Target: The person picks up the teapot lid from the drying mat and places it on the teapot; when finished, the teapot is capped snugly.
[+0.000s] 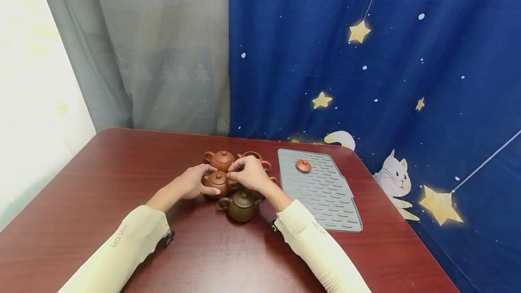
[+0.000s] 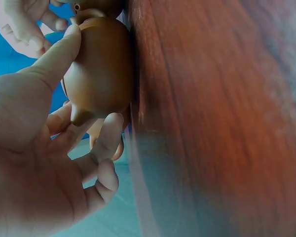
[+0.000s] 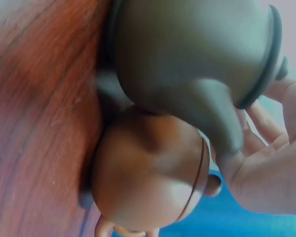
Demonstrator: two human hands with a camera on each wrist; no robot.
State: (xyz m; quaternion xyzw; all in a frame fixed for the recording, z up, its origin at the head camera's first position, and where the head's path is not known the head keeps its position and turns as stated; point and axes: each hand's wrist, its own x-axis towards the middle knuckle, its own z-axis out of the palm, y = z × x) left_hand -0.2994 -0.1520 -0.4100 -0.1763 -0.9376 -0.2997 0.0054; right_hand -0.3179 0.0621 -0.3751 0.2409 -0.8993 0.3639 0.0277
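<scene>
My left hand [image 1: 191, 182] grips a reddish-brown lidded teapot [image 1: 217, 181], the thumb on its near side and the fingers round the spout end. In the left wrist view this teapot [image 2: 101, 69] stands on the table, its handle away from the palm. My right hand [image 1: 250, 174] reaches over the group, thumb and index fingertips bent close by that teapot's right side; I cannot tell whether they pinch it. Below the right hand stands a dark olive-brown teapot [image 1: 241, 207]. Its spout [image 3: 212, 113] overlaps the right hand in the right wrist view.
Behind stand another lidded reddish teapot [image 1: 222, 159] and a lidless one [image 1: 252, 155]. A further lidded teapot [image 3: 148, 168] is mostly hidden under the right arm. At right, a grey ridged mat [image 1: 321, 202] bears a loose reddish lid [image 1: 303, 166]. Curtains hang beyond the table's far edge.
</scene>
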